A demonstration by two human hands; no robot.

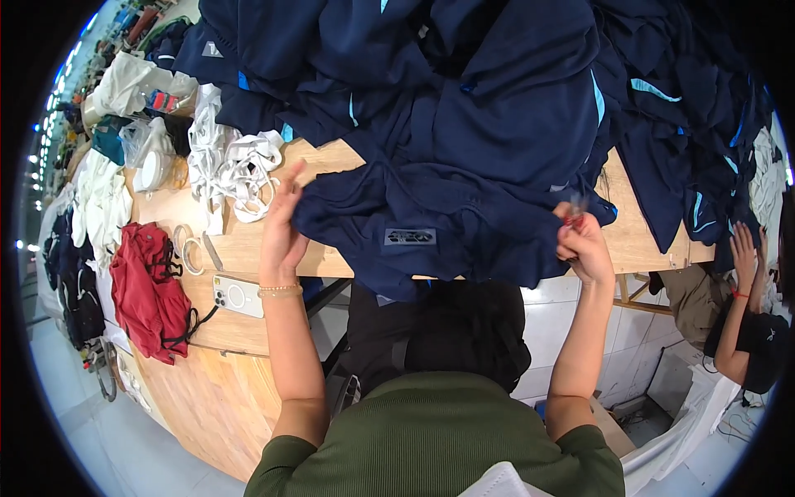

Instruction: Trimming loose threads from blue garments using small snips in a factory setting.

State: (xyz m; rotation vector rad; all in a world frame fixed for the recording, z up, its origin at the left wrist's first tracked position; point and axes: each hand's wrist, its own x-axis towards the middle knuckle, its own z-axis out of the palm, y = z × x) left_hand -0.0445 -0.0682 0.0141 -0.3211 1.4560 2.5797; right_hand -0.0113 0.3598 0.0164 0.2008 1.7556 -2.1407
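Note:
A navy garment (464,195) with a grey rectangular patch lies in front of me, part of it hanging over the near table edge. My left hand (284,228) is at its left side, fingers stretched upward and thumb against the cloth, gripping nothing. At the garment's right side, my right hand (585,247) is closed around small red-handled thread snips (573,219), their metal end blurred by motion. Whether the right fingers also pinch cloth is hidden. A big heap of navy garments (530,108) with light-blue strips rises just beyond.
White straps (248,170), tape rolls (193,255), a phone (238,296) and a dark red bag (149,290) lie on the wooden table (224,389) to the left. More navy garments (662,157) cover the right. A co-worker's hands (745,253) show at far right.

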